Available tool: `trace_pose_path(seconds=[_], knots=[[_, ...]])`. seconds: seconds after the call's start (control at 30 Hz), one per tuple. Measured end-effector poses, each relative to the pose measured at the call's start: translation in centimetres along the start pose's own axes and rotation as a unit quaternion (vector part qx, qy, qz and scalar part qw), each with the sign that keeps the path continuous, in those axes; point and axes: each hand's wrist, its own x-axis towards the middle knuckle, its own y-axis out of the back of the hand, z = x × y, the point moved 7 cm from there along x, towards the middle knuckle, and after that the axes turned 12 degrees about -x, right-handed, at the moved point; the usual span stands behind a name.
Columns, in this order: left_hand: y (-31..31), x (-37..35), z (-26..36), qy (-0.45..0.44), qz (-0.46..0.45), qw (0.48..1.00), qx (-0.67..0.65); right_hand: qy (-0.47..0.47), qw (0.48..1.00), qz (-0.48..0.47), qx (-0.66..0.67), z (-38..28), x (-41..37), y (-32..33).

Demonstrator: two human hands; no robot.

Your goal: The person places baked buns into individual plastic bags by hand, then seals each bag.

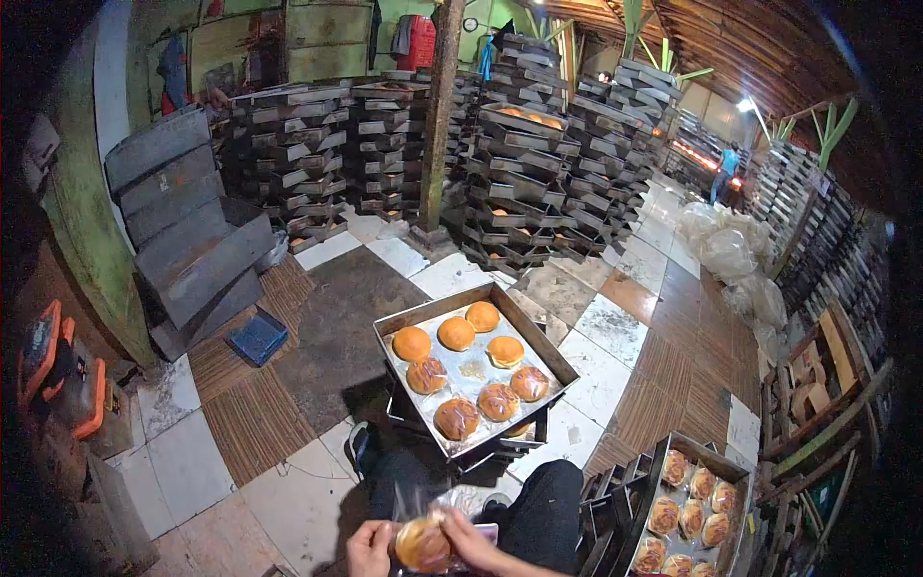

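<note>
1. Golden-brown round bun (423, 546) sits partly inside a clear, crinkled plastic bag (419, 504), at the bottom of the head view, just above the person's lap.
2. I see the left hand (368, 550) curled around the bun and bag from one side. The right hand (473, 535) has its fingers closed against the other side, so both hands are gripping.
3. As I judge it, the thin film looks loose. A slack pinch could let the bun slide out onto the tiled floor (288, 500).
4. Squeezing too hard could dent the soft crust or tear the bag.
5. Just ahead, a grey square metal tray (404, 322) perches on a stack of dark trays. It holds bare orange buns (456, 333) at the back and bagged buns (457, 418) nearer. The person's knees are close, so a bump could shake or tip it.
6. A second metal tray of bagged buns (663, 448) sits low on the right. A wide swing of the right elbow could knock it.
</note>
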Motion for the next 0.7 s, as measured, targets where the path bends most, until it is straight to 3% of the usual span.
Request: trace_pose_path(seconds=[0.03, 0.1, 0.13, 0.17, 0.2, 0.23, 0.3, 0.37, 0.43, 0.47, 0.5, 0.6, 0.63, 0.7], knots=[[0.5, -0.5, -0.2, 0.013, 0.037, 0.999, -0.022, -0.151, 0.934, -0.039, 0.32, 1.5, -0.7, -2.2], [0.5, -0.9, -0.7, 0.033, 0.07, 0.996, -0.042, -0.329, 0.9, 0.118, 0.262, 2.7, -3.1, -0.4], [0.3, -1.1, 0.0, -0.021, 0.065, 0.997, 0.034, -0.333, 0.897, 0.121, 0.264, 3.8, -3.1, -0.4], [-0.1, -1.1, 0.6, -0.079, 0.058, 0.989, 0.108, -0.265, 0.956, 0.038, 0.122, 4.7, -1.6, -0.5], [0.1, -0.7, -0.1, -0.055, 0.071, 0.986, 0.143, -0.186, 0.981, -0.044, -0.024, 4.7, -0.7, -1.0], [-0.1, -0.1, 0.0, -0.055, 0.063, 0.986, 0.147, -0.187, 0.982, -0.037, -0.019, 4.2, -0.4, -1.0], [-1.5, 0.9, 0.6, -0.099, -0.017, 0.987, 0.128, 0.054, 0.972, 0.065, -0.22, -1.3, 0.5, 0.7], [-2.7, 1.1, 0.2, -0.092, -0.046, 0.985, 0.138, 0.071, 0.978, 0.083, -0.18, -1.9, 0.6, 0.9], [-1.9, 0.9, -0.1, -0.015, 0.062, 0.997, 0.047, 0.109, 0.973, 0.155, -0.133, -3.7, -0.2, 2.3], [-1.2, 1.1, -1.6, -0.042, 0.098, 0.994, -0.004, 0.107, 0.969, 0.181, -0.13, -3.4, -0.4, 2.8], [-0.6, 0.4, -2.2, -0.019, 0.109, 0.992, 0.06, 0.103, 0.966, 0.202, -0.123, -2.8, -1.0, 2.9], [1.5, 0.8, -6.3, 0.025, 0.114, 0.991, 0.07, -0.005, 0.977, 0.208, -0.048, 0.0, -1.6, 2.1], [0.2, 0.8, -4.7, 0.029, 0.108, 0.991, 0.066, -0.046, 0.977, 0.206, -0.008, 1.1, -1.6, 1.9], [-1.6, -0.7, 0.8, -0.058, 0.166, 0.984, -0.018, -0.06, 0.979, 0.193, -0.032, 0.9, -1.6, 2.3]])
